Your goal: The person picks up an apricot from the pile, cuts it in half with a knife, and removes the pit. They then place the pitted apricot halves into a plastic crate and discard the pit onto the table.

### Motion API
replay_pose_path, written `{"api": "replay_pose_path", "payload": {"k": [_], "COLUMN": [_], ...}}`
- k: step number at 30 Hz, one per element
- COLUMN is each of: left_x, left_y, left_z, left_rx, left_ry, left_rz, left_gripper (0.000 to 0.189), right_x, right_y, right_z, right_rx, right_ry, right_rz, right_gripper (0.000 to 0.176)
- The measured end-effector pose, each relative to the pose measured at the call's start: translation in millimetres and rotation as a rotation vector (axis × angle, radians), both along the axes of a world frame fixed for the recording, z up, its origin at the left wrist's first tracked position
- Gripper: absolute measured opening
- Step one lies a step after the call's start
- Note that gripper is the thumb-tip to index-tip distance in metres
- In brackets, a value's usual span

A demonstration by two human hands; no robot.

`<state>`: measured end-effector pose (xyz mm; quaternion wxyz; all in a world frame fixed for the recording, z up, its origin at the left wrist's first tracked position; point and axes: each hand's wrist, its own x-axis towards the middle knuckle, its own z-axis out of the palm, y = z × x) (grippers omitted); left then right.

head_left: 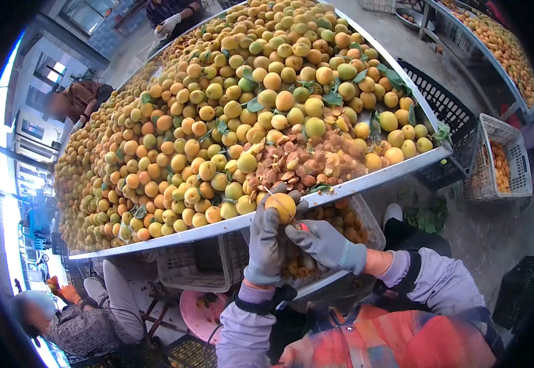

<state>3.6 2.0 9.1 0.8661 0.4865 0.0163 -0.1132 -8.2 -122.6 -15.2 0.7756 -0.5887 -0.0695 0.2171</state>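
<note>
My left hand (264,242), in a grey glove, holds a yellow-orange apricot (281,207) at the near edge of the table. Beside it my right hand (327,244), also gloved, is closed on a small tool with a red part (304,227), its tip close to the fruit. Just beyond both hands lies a heap of brown pits (291,161). Whole yellow, orange and green apricots (187,147) with some leaves cover the table. Under my hands, a crate (368,224) holds orange fruit pieces.
The table's white metal rim (218,228) runs in front of me. White crates (193,270) and a pink basin (202,313) are below it. Co-workers sit at lower left and stand at the far side. At right are a black crate (442,104), a white crate (500,162) and another fruit table.
</note>
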Motion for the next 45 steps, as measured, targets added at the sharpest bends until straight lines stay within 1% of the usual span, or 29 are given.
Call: {"api": "replay_pose_path", "payload": {"k": [2, 4, 5, 7, 8, 9, 10, 11, 12, 14, 15, 17, 19, 21, 23, 24, 25, 26, 28, 29, 32, 33, 34, 35, 39, 40, 41, 42, 45], "left_x": [2, 5, 5, 1, -2, -4, -5, -5, -4, -3, -2, 2, 4, 3, 1, -2, -5, -7, -5, -4, -3, -2, -1, 0, 0, -3, -5, -7, -5], "left_y": [-1, -2, -2, -1, -1, -2, -3, -4, -2, 3, 1, -6, -7, -6, -2, -2, -3, -4, -5, -4, -4, -6, -8, -10, 1, -1, -3, -5, -7], "left_z": [5, 4, 3, 7, 7, 3, -4, -8, -8, -6, -4, 1, 1, 2, 5, 1, -4, -8, -10, -11, -4, -5, -6, -3, -7, -8, -9, -10, -8], "left_rx": [0.088, 0.126, 0.165, 0.12, 0.073, 0.073, -0.081, -0.237, -0.239, -0.09, -0.089, 0.076, 0.122, 0.168, 0.201, 0.203, 0.105, 0.004, 0.051, 0.023, -0.056, 0.084, 0.222, 0.231, 0.383, 0.383, 0.226, 0.065, -0.014], "left_ry": [-0.128, -0.137, -0.142, -0.118, -0.093, -0.086, 0.036, 0.15, 0.143, 0.092, 0.093, -0.075, -0.1, -0.123, -0.121, -0.11, 0.017, 0.138, 0.131, 0.153, 0.168, 0.055, -0.055, -0.075, -0.074, -0.065, 0.042, 0.144, 0.221], "left_rz": [0.033, 0.039, 0.048, 0.019, -0.012, -0.015, -0.024, -0.028, -0.025, -0.064, -0.065, 0.068, 0.094, 0.121, 0.057, 0.053, 0.04, 0.031, 0.036, 0.0, -0.041, 0.012, 0.063, 0.104, 0.013, 0.01, -0.033, -0.07, -0.056], "left_gripper": [0.058, 0.059, 0.059, 0.057, 0.055, 0.055, 0.054, 0.053, 0.053, 0.053, 0.053, 0.053, 0.054, 0.054, 0.053, 0.053, 0.058, 0.063, 0.063, 0.064, 0.061, 0.057, 0.053, 0.05, 0.053, 0.053, 0.055, 0.058, 0.062], "right_x": [4, 14, 14, 13, 11, 7, 4, 1, 2, 2, 1, 3, 12, 12, 11, 7, 3, -2, -3, -5, -1, 1, 5, 8, 5, 1, -2, -4, -1], "right_y": [-6, -25, -26, -24, -20, -11, -6, -7, -7, -4, -3, -8, -23, -24, -21, -17, -12, -6, 6, 1, -2, -7, -14, -18, -16, -10, -6, -4, 0], "right_z": [15, 57, 57, 56, 37, 3, -8, -13, -9, -6, -4, 7, 48, 48, 41, 27, 13, -4, -18, -20, -3, 10, 28, 36, 22, 7, -6, -14, -24], "right_rx": [0.056, -0.113, -0.114, -0.188, -0.185, -0.093, -0.005, -0.01, 0.005, 0.024, 0.061, 0.098, -0.179, -0.182, -0.181, -0.084, 0.008, 0.006, 0.007, 0.083, 0.041, 0.04, -0.022, -0.084, -0.138, -0.078, -0.02, -0.024, -0.037], "right_ry": [0.011, 0.465, 0.468, 0.416, 0.421, 0.156, -0.11, -0.112, -0.06, -0.012, -0.017, -0.022, 0.416, 0.422, 0.431, 0.317, 0.204, 0.209, -0.135, 0.062, 0.034, 0.033, 0.217, 0.403, 0.396, 0.249, 0.102, 0.106, 0.019], "right_rz": [-0.032, 0.284, 0.284, 0.289, 0.288, 0.181, 0.072, 0.075, 0.064, 0.052, 0.036, 0.02, 0.307, 0.312, 0.32, 0.25, 0.177, 0.177, -0.022, 0.09, 0.062, 0.059, 0.149, 0.243, 0.278, 0.182, 0.083, 0.083, 0.075], "right_gripper": [0.034, 0.035, 0.035, 0.033, 0.033, 0.032, 0.031, 0.031, 0.029, 0.028, 0.029, 0.03, 0.033, 0.034, 0.036, 0.035, 0.034, 0.034, 0.036, 0.033, 0.033, 0.033, 0.031, 0.028, 0.03, 0.03, 0.03, 0.03, 0.033]}}
